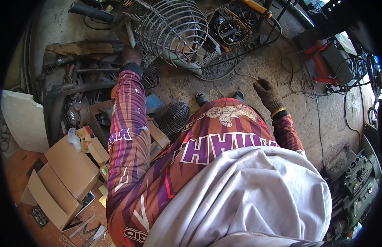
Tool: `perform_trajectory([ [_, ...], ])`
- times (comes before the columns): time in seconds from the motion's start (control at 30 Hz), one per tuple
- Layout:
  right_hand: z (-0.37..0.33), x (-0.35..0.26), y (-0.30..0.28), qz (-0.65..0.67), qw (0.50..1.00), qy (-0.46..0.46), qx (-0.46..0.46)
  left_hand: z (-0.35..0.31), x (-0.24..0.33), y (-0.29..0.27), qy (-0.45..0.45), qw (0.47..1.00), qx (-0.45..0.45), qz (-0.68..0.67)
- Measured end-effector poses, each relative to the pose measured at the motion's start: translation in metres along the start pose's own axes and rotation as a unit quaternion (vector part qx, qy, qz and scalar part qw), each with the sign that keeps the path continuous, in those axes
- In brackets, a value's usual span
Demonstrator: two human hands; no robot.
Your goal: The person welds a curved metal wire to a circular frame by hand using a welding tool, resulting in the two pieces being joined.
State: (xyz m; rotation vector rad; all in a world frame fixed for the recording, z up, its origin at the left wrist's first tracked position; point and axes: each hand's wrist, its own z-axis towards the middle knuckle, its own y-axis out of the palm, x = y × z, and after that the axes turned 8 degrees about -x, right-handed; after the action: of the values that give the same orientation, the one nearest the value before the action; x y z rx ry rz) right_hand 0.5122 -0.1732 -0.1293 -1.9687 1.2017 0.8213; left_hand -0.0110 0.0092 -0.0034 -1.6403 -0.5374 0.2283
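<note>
My left hand [132, 54], in a dark work glove, is closed at the end of my stretched-out arm, beside a large cage of curved metal rings [174, 31]. A pale, narrow bar [130, 35] rises from its grip; the bar's kind is unclear. My right hand [269, 95], in a brown knit glove with a yellow cuff edge, pinches a thin, slightly bent rod [246, 75] over the concrete floor. The rod points toward the ring cage and stays apart from it. Small dark scraps lie in and around the cage.
A tub of metal parts [232, 31] stands behind the cage. Smaller wire cages [175, 118] lie by my feet. Scrap metal and cardboard boxes [71, 168] fill the left. Cables cross the floor near a red-and-grey machine [322, 61]; green machinery [355, 177] stands at right.
</note>
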Motion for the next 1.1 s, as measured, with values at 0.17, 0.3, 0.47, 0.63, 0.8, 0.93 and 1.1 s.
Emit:
perform_trajectory([
  [0.17, 0.000, 0.005, 0.001, 0.007, 1.000, -0.003, 0.007, -0.002, 0.003, -0.003, -0.016, 1.000, -0.009, 0.002],
  [0.3, -0.005, -0.006, 0.001, 0.018, 1.000, 0.001, -0.001, -0.003, 0.004, -0.004, -0.030, 0.999, -0.010, 0.002],
  [0.47, -0.001, 0.006, 0.000, 0.014, 1.000, -0.004, 0.004, -0.006, 0.009, -0.006, -0.036, 0.999, -0.012, 0.006],
  [0.63, 0.000, 0.013, 0.001, 0.000, 1.000, 0.002, 0.009, -0.008, 0.013, -0.007, -0.041, 0.999, -0.013, -0.010],
  [0.8, -0.005, 0.010, 0.004, 0.006, 1.000, -0.008, 0.008, 0.006, -0.006, 0.001, -0.031, 0.999, -0.008, -0.033],
  [0.93, -0.010, 0.006, 0.001, -0.024, 0.999, -0.021, 0.008, 0.012, -0.028, 0.005, 0.004, 0.979, -0.008, -0.206],
  [1.1, -0.011, -0.002, 0.000, -0.046, 0.998, -0.048, 0.021, 0.002, -0.011, -0.004, -0.020, 0.969, 0.019, -0.246],
])
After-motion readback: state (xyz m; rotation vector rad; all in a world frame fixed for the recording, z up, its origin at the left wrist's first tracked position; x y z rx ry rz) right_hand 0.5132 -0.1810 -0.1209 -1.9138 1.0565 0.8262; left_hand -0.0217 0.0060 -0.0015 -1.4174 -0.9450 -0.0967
